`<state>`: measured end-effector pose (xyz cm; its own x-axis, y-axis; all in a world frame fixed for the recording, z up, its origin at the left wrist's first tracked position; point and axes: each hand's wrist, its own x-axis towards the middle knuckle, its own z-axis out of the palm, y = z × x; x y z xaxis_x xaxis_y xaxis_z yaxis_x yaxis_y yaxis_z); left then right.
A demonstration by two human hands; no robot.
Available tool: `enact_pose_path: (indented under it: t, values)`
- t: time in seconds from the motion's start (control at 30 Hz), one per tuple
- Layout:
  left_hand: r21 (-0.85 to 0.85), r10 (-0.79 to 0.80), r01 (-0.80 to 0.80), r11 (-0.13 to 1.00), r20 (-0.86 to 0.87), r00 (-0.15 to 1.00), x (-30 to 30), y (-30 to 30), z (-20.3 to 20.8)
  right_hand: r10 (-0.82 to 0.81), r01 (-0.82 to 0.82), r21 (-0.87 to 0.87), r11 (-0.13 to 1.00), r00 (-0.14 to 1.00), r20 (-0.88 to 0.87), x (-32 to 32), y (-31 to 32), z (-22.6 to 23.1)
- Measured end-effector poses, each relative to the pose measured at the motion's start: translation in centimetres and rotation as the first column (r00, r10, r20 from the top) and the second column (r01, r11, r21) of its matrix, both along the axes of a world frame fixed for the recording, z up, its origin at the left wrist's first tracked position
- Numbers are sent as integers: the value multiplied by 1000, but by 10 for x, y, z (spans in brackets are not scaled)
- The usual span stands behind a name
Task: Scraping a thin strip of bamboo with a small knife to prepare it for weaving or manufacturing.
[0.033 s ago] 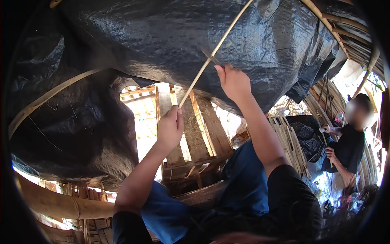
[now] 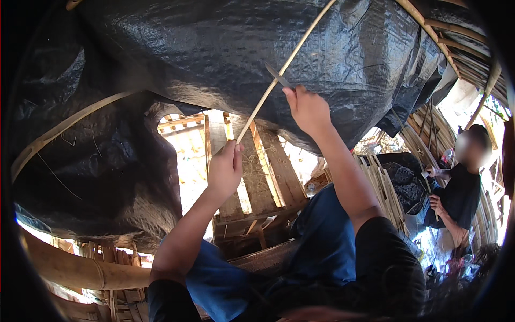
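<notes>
A long, thin, pale stick (image 2: 300,44) slants up and to the right, running out of the top of the view. My left hand (image 2: 226,169) is closed around its lower end. A small knife (image 2: 281,78) sits in my closed right hand (image 2: 309,110), and its blade crosses the stick about midway up, apparently touching it. The knife's handle is hidden in my fingers. Beneath the stick, wooden slats (image 2: 257,182) carry thin curled shavings.
Black plastic sheeting (image 2: 214,48) spreads across the far side. A thick bamboo pole (image 2: 86,268) lies at lower left. On the right, another person (image 2: 456,188) holds a thin stick, near stacked split bamboo (image 2: 383,188) and a dark container (image 2: 405,177).
</notes>
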<state>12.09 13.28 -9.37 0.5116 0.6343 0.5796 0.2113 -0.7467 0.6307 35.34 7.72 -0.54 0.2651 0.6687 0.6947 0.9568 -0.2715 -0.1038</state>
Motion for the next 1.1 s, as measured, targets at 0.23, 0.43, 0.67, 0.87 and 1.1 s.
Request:
enact_pose_path:
  t: [0.23, 0.43, 0.67, 0.87, 1.1]
  values:
    - [-1, -14, 14, 1000, 48, 999, -6, 7, -4, 252, -225, -189, 956, 958, 134, -49, -7, -37]
    - [-32, 7, -6, 999, 34, 999, -12, 6, 1, 27, -15, -136, 991, 996, 89, -13, -1, 34]
    - [26, 2, -4, 1000, 101, 995, -13, 3, -1, 11, 12, -205, 979, 994, 109, -18, -5, 60]
    - [-8, 3, -2, 1000, 89, 996, -24, -4, 6, -33, 51, -160, 986, 994, 108, -13, 5, 72]
    - [-39, -30, 34, 999, 99, 995, -24, -6, 6, 134, -78, -147, 986, 894, 427, -12, -4, 52]
